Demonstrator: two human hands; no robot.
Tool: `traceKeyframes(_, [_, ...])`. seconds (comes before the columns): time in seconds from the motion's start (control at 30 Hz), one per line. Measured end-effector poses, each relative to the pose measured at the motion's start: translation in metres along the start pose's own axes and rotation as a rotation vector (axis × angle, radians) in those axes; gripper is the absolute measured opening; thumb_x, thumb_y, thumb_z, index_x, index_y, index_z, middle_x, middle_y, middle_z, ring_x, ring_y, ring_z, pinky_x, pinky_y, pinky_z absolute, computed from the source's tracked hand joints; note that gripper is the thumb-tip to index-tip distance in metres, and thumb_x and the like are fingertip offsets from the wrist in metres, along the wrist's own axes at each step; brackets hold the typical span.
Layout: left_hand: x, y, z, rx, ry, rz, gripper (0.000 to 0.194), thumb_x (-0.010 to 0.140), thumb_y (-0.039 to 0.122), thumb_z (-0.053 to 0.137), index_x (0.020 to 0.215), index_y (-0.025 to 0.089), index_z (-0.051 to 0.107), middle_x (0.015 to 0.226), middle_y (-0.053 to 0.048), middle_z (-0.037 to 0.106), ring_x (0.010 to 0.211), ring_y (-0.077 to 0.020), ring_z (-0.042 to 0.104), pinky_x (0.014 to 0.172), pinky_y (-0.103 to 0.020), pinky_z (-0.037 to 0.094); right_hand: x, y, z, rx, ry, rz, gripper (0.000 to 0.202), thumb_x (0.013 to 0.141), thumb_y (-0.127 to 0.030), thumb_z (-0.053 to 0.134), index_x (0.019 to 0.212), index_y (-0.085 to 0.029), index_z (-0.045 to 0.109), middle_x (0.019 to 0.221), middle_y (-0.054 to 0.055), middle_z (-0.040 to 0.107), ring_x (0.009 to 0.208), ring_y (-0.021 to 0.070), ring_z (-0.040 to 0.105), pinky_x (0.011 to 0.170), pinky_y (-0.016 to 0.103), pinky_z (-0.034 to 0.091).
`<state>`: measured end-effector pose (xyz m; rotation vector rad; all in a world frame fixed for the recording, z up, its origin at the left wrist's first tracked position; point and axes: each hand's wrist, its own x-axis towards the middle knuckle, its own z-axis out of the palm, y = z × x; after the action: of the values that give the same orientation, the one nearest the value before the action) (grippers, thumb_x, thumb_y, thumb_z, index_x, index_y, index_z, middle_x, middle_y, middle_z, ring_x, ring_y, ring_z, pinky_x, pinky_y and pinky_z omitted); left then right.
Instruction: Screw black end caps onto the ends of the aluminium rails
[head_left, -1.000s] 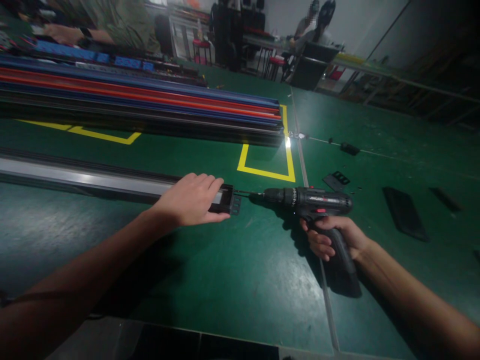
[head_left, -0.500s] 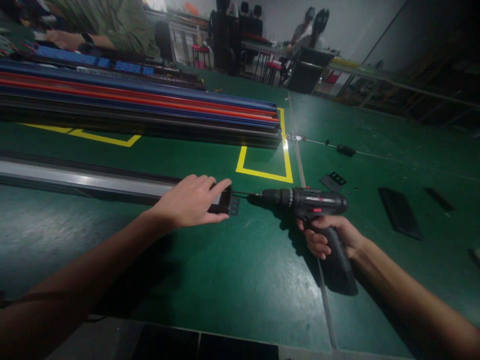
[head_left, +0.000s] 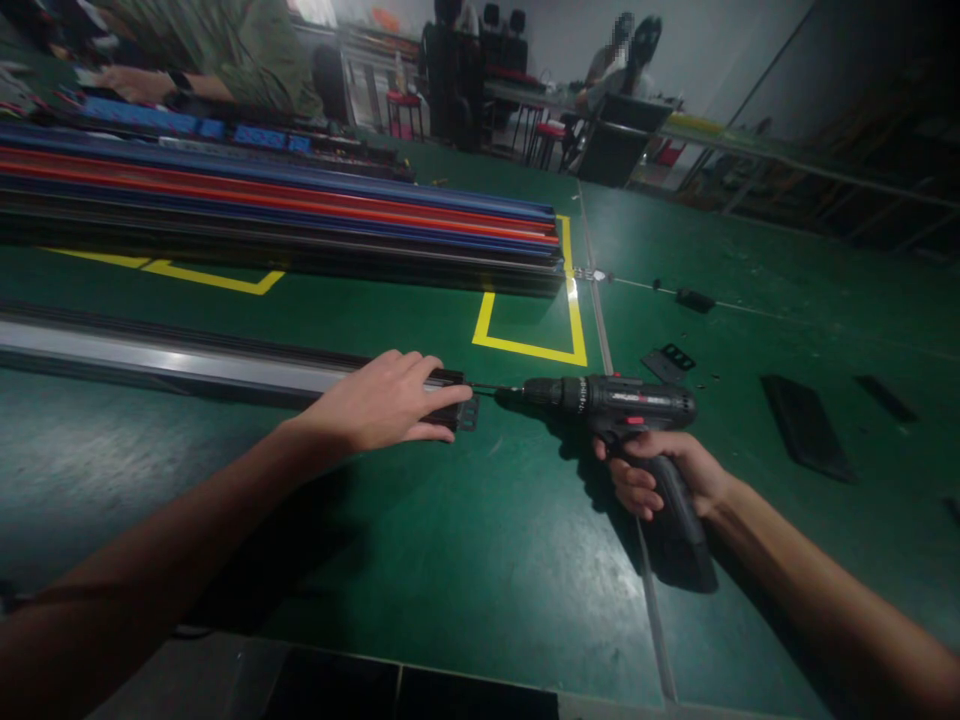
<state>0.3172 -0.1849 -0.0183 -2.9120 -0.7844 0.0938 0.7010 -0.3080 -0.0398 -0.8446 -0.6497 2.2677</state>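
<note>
A long black and silver metal profile (head_left: 247, 366) lies along the near side of the green bench. My left hand (head_left: 386, 400) is closed over its right end, fingers across the top and thumb along the near side. From under the fingers sticks a small black slotted end plate (head_left: 469, 413). In my right hand (head_left: 660, 470) is a black cordless drill (head_left: 637, 402), gripped by its handle and pointing left. Its long thin bit (head_left: 495, 388) reaches the end face of the profile; the exact contact point is too small to make out.
Behind lies a stack of blue, red and black profiles (head_left: 300, 205). Yellow tape (head_left: 529, 350) marks the green bench (head_left: 465, 560). To the right lie another slotted plate (head_left: 667, 362), a black block (head_left: 806, 428) and small loose parts. A co-worker's hand (head_left: 139, 84) is at the far left.
My left index finger has come down from a raised position onto the profile's end. The drill and my right hand stay almost where they were.
</note>
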Motion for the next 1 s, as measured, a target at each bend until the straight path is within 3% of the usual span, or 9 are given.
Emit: traceKeyframes(1.0, [0.0008,0.0026,-0.0032,-0.013,-0.025,-0.037,0.058,0.103,0.063,0.042,0.152,0.034,0.050,0.131,-0.016,0.061,0.110,-0.0317,0.060,0.087,-0.041,0.046,-0.0021,-0.0023,0.0067,-0.109,-0.005,-0.025,0.030,0.095,-0.033,0.064,0.116,-0.012,0.064,0.064,-0.006,0.051,0.050,0.0087,0.045,0.054,0.024,0.048])
